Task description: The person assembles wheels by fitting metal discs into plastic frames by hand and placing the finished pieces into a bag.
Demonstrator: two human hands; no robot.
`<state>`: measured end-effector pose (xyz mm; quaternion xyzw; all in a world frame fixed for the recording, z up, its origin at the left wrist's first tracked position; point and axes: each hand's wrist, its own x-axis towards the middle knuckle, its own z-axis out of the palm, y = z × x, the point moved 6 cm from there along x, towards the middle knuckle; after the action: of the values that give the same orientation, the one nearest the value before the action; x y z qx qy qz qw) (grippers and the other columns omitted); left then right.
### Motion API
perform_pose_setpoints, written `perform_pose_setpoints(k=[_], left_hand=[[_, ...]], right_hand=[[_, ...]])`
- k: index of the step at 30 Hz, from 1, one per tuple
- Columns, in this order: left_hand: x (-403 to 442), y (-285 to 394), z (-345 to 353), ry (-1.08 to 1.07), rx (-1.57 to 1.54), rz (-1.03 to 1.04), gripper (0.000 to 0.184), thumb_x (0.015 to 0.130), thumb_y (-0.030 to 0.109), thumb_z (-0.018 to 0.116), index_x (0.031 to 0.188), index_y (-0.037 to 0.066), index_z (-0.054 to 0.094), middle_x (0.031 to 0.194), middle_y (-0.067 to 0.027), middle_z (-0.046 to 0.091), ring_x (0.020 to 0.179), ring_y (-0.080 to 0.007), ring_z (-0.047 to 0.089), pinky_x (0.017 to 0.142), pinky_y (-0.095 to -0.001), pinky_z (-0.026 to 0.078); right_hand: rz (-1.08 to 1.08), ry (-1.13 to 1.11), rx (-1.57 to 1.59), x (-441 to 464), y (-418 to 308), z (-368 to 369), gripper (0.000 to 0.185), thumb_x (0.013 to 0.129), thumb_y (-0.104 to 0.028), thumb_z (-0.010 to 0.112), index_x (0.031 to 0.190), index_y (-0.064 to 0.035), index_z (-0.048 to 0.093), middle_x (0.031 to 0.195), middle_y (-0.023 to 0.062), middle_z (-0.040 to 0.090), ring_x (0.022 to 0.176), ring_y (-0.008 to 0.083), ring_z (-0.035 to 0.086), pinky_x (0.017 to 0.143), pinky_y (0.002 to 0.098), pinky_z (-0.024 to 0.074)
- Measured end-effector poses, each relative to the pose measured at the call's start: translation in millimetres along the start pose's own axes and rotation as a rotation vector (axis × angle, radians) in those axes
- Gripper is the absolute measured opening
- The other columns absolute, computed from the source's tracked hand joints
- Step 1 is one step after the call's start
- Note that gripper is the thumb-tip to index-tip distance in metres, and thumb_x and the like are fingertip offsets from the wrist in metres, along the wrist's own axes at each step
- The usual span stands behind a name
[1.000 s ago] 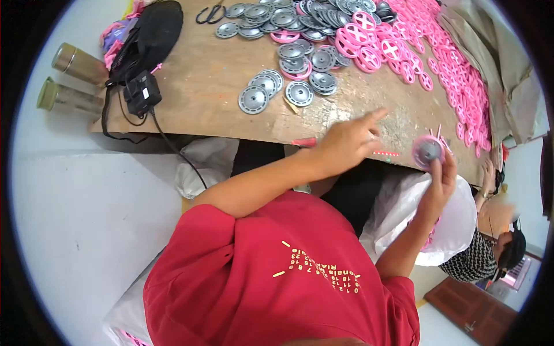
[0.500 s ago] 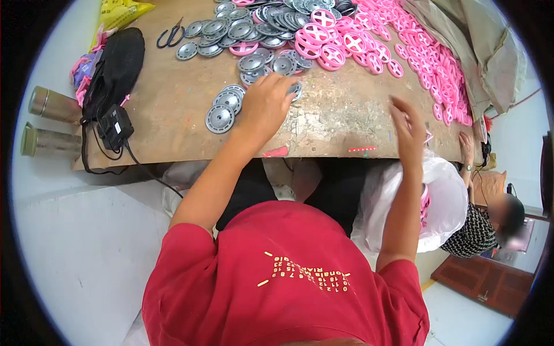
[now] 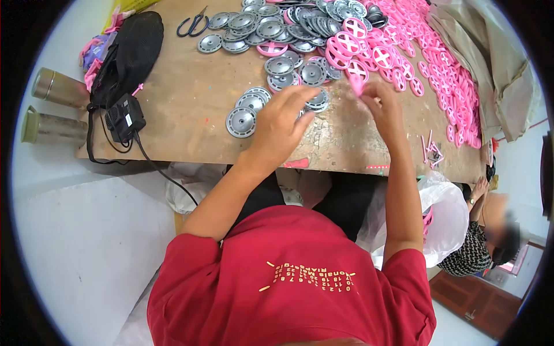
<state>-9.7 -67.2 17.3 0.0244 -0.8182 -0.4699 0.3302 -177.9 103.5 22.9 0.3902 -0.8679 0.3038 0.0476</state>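
My left hand [image 3: 281,124] is over the table edge side of the grey discs, its thumb and index finger apart and nothing visible between them; its palm side is hidden. Just beyond its fingertips lies a small stack of grey discs [image 3: 317,101]. To its left are several overlapping grey discs [image 3: 241,121]. In my right hand [image 3: 382,106], thumb and fingers pinch a blurred pink piece [image 3: 357,84], in front of the pink wheels [image 3: 382,56]. Farther back spreads a large pile of grey discs [image 3: 271,29].
Small pink pins [image 3: 431,153] lie at the right by the table edge. Scissors [image 3: 193,26], a black bag [image 3: 130,52], a corded black adapter [image 3: 125,118] and two bottles [image 3: 60,87] are left. A white plastic bag [image 3: 444,213] hangs at right, near another person [image 3: 476,242].
My right hand has moved left and now pinches a pink piece. After reaching toward the grey discs, my left hand has drawn slightly back. The view has shifted.
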Motion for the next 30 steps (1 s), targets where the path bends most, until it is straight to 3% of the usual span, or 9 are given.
perform_pose_setpoints(k=[5, 6, 8, 13, 16, 18, 21, 24, 30], left_hand=[[-5.6, 14.2, 10.7, -0.117, -0.001, 0.211, 0.037, 0.075, 0.004, 0.065, 0.112, 0.009, 0.06, 0.113, -0.0121, 0.059, 0.098, -0.0306, 0.058, 0.082, -0.0371, 0.048], [-9.8, 12.9, 6.2, -0.121, 0.002, 0.213, 0.037, 0.075, 0.004, 0.065, 0.112, 0.009, 0.06, 0.113, -0.0121, 0.059, 0.098, -0.0306, 0.058, 0.082, -0.0371, 0.048], [-22.4, -18.3, -5.2, -0.15, -0.141, -0.29, 0.027, 0.08, 0.006, 0.062, 0.107, 0.009, 0.061, 0.103, -0.0109, 0.063, 0.085, -0.0255, 0.064, 0.072, -0.0323, 0.051], [-32.4, -47.3, -33.5, 0.146, -0.823, -0.727, 0.028, 0.091, 0.012, 0.055, 0.114, -0.002, 0.047, 0.103, -0.0096, 0.061, 0.086, -0.0145, 0.063, 0.073, -0.0266, 0.054], [-34.8, -47.8, -33.1, 0.169, -0.894, -0.763, 0.027, 0.091, 0.012, 0.055, 0.114, -0.001, 0.048, 0.108, -0.0109, 0.059, 0.091, -0.0159, 0.062, 0.078, -0.0291, 0.054], [-36.9, -48.3, -28.8, 0.13, -0.911, -0.779, 0.031, 0.091, 0.012, 0.057, 0.117, -0.001, 0.046, 0.11, -0.0115, 0.058, 0.093, -0.0168, 0.062, 0.079, -0.0298, 0.054], [-33.6, -41.6, 2.7, 0.052, -0.984, -0.76, 0.036, 0.089, 0.009, 0.059, 0.121, 0.002, 0.045, 0.109, -0.0098, 0.06, 0.095, -0.0174, 0.063, 0.083, -0.0324, 0.054], [-32.2, -26.2, 27.4, -0.05, -1.024, -0.752, 0.039, 0.089, 0.01, 0.059, 0.123, 0.002, 0.043, 0.11, -0.0097, 0.06, 0.095, -0.0173, 0.063, 0.083, -0.0313, 0.054], [-33.1, 9.0, 49.5, -0.184, -0.945, -0.677, 0.034, 0.096, 0.018, 0.051, 0.124, 0.0, 0.045, 0.106, -0.0112, 0.061, 0.094, -0.016, 0.062, 0.078, -0.0288, 0.055]], right_hand=[[0.049, -0.494, 0.532, -32.0, -70.4, 19.5, 0.015, 0.086, -0.015, 0.061, 0.098, -0.005, 0.062, 0.102, 0.0034, 0.061, 0.086, 0.0111, 0.055, 0.077, 0.0256, 0.0418], [0.05, -0.489, 0.536, -30.2, -71.8, 24.6, 0.015, 0.086, -0.015, 0.061, 0.098, -0.005, 0.062, 0.102, 0.0034, 0.061, 0.086, 0.0111, 0.055, 0.077, 0.0256, 0.0418], [0.23, -0.405, 0.607, -19.4, -59.5, 37.9, 0.021, 0.086, -0.016, 0.062, 0.104, -0.0051, 0.062, 0.106, 0.0025, 0.061, 0.092, 0.0111, 0.054, 0.078, 0.0257, 0.0417], [-0.231, -0.133, 0.051, -3.4, -61.8, 69.1, 0.031, 0.08, -0.013, 0.066, 0.11, -0.0065, 0.063, 0.107, 0.0122, 0.063, 0.102, 0.03, 0.057, 0.09, 0.0347, 0.044], [-0.078, -0.12, 0.121, -3.0, -46.6, 66.7, 0.027, 0.08, -0.013, 0.066, 0.105, -0.0049, 0.065, 0.107, 0.0129, 0.062, 0.104, 0.029, 0.057, 0.089, 0.0343, 0.0442], [-0.182, -0.034, 0.127, -8.3, -54.4, 55.7, 0.022, 0.081, -0.012, 0.065, 0.102, -0.0035, 0.065, 0.099, 0.0129, 0.063, 0.092, 0.0265, 0.06, 0.082, 0.0322, 0.0464], [0.144, 0.212, 0.285, -22.0, -35.3, 11.2, 0.017, 0.088, -0.007, 0.059, 0.103, 0.0003, 0.063, 0.08, 0.0035, 0.06, 0.068, 0.0111, 0.056, 0.064, 0.024, 0.0446], [0.295, 0.173, 0.803, -41.8, -55.2, -0.9, 0.02, 0.088, -0.006, 0.059, 0.108, 0.0001, 0.059, 0.08, 0.0015, 0.059, 0.07, 0.0093, 0.056, 0.062, 0.0234, 0.0448], [0.237, 0.081, 0.58, -75.1, -59.4, 4.0, 0.021, 0.088, -0.007, 0.061, 0.108, -0.0001, 0.059, 0.091, 0.0028, 0.059, 0.074, 0.0083, 0.055, 0.067, 0.0213, 0.0454]])
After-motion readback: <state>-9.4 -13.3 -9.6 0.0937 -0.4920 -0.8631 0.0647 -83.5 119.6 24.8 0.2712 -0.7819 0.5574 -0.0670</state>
